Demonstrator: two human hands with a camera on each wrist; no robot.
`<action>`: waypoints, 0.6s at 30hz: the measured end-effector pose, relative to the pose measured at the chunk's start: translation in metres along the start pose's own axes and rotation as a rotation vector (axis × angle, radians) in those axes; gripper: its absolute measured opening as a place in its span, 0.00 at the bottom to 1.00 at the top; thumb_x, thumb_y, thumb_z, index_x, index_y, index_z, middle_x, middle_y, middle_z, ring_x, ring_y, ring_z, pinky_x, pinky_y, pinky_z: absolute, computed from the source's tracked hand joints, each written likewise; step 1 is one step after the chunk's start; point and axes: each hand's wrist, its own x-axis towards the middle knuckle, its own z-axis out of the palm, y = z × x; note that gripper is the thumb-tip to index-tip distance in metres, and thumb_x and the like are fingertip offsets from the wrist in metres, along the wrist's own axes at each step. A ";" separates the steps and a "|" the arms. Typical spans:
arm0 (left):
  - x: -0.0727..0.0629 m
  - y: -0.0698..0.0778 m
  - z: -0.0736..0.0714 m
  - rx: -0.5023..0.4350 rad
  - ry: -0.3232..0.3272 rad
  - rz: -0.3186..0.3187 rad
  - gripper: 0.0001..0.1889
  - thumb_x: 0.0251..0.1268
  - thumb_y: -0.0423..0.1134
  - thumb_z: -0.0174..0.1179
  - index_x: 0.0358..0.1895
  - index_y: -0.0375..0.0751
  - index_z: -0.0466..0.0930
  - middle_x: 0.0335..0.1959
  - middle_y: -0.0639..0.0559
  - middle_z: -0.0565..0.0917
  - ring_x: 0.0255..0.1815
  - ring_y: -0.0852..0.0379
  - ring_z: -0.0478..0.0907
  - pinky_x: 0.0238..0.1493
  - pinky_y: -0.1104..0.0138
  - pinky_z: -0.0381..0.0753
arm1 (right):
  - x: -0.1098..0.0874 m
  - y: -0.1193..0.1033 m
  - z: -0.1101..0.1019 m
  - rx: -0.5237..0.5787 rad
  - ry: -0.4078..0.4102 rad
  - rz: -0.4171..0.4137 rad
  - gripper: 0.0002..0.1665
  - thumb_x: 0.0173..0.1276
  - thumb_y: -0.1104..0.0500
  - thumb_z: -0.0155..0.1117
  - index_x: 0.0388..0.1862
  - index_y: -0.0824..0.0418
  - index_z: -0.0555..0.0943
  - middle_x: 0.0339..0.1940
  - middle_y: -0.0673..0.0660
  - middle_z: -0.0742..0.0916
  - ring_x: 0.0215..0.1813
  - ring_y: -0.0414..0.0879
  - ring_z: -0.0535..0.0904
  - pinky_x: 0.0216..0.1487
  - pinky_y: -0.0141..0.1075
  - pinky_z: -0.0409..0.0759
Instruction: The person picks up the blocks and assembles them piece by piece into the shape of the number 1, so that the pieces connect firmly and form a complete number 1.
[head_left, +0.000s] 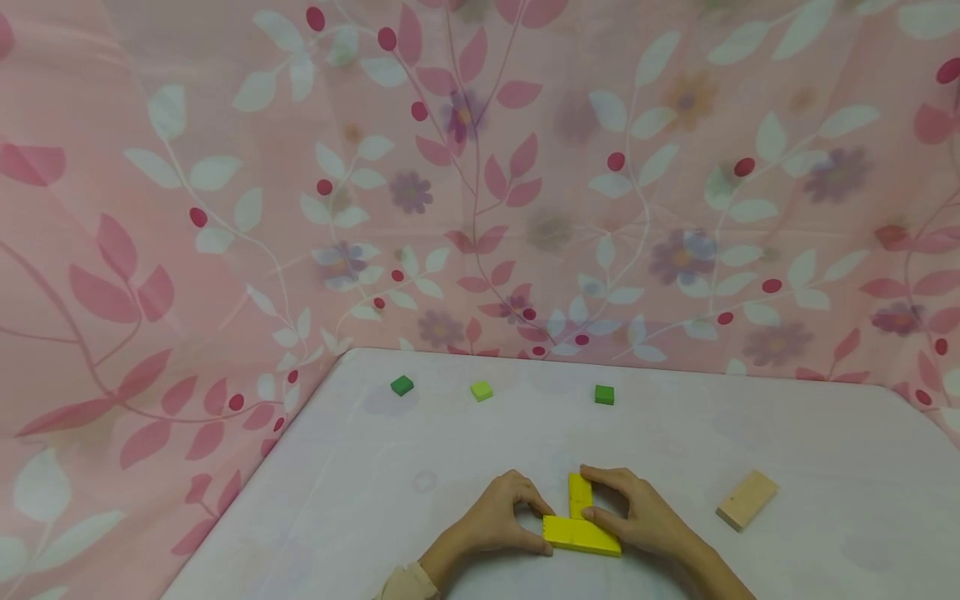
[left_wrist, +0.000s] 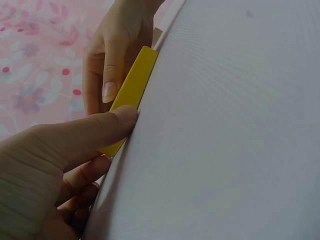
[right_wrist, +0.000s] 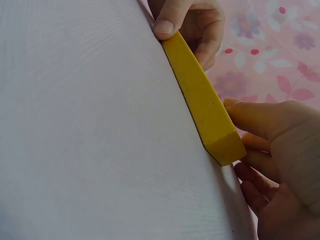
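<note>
In the head view, two yellow blocks meet on the table near its front. The front block (head_left: 581,537) lies crosswise, and the rear block (head_left: 578,492) runs away from it toward the back, forming an upside-down T. My left hand (head_left: 498,515) pinches the left end of the front block, thumb on its near side. My right hand (head_left: 647,517) holds the rear block between thumb and index finger, the index at its far end. Both wrist views show the long side of the front block (left_wrist: 134,87); the rear block is hidden there.
A plain wooden block (head_left: 747,500) lies to the right of my right hand. Toward the back edge sit a dark green block (head_left: 402,385), a light green block (head_left: 482,391) and a mid-green block (head_left: 604,395). A pink floral curtain (head_left: 480,183) hangs behind the white-covered table (head_left: 337,492).
</note>
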 end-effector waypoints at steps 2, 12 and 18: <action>0.000 0.000 0.001 0.002 0.002 0.014 0.18 0.41 0.45 0.76 0.39 0.45 0.87 0.30 0.67 0.81 0.37 0.72 0.68 0.41 0.77 0.67 | 0.000 0.000 -0.001 0.002 -0.005 0.019 0.33 0.62 0.47 0.66 0.59 0.67 0.74 0.56 0.59 0.81 0.56 0.56 0.76 0.54 0.51 0.73; -0.001 -0.001 0.003 -0.031 0.015 0.042 0.20 0.38 0.44 0.77 0.40 0.45 0.86 0.31 0.65 0.81 0.36 0.71 0.69 0.42 0.77 0.67 | -0.012 0.002 -0.020 -0.041 0.167 0.006 0.31 0.57 0.57 0.71 0.57 0.70 0.75 0.52 0.63 0.82 0.45 0.53 0.80 0.44 0.41 0.80; -0.002 -0.001 0.001 -0.023 0.020 0.038 0.20 0.38 0.44 0.78 0.39 0.45 0.86 0.30 0.66 0.81 0.36 0.71 0.69 0.41 0.77 0.66 | -0.029 0.006 -0.035 -0.182 0.285 0.019 0.30 0.51 0.59 0.75 0.54 0.67 0.78 0.50 0.59 0.83 0.43 0.52 0.80 0.40 0.39 0.81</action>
